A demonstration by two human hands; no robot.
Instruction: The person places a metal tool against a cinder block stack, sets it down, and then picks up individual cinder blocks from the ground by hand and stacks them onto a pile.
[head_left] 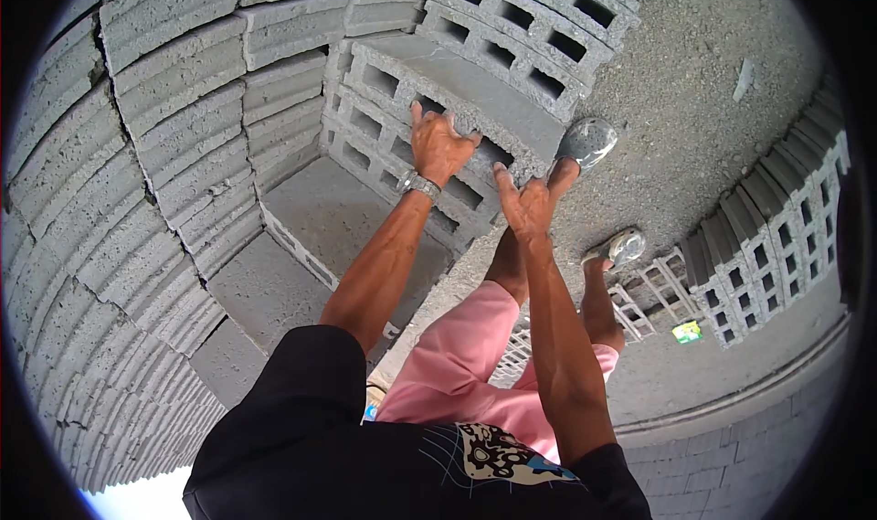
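A grey hollow concrete block lies at the top of a short stack, its row of holes facing me. My left hand, with a metal-band wristwatch on the wrist, is closed on its holed face, some fingertips hidden in or behind the openings. Lower and to the right, my right hand is closed at the block's right end, with one finger pointing up along the face. More holed blocks sit directly beneath. Part of the right hand's grip is hidden.
A tall block wall rises on the left. Holed blocks are stacked beyond, and another row stands at right. Flat block tops form a step below. My shoes rest on gravelly ground. A green-yellow packet lies at right.
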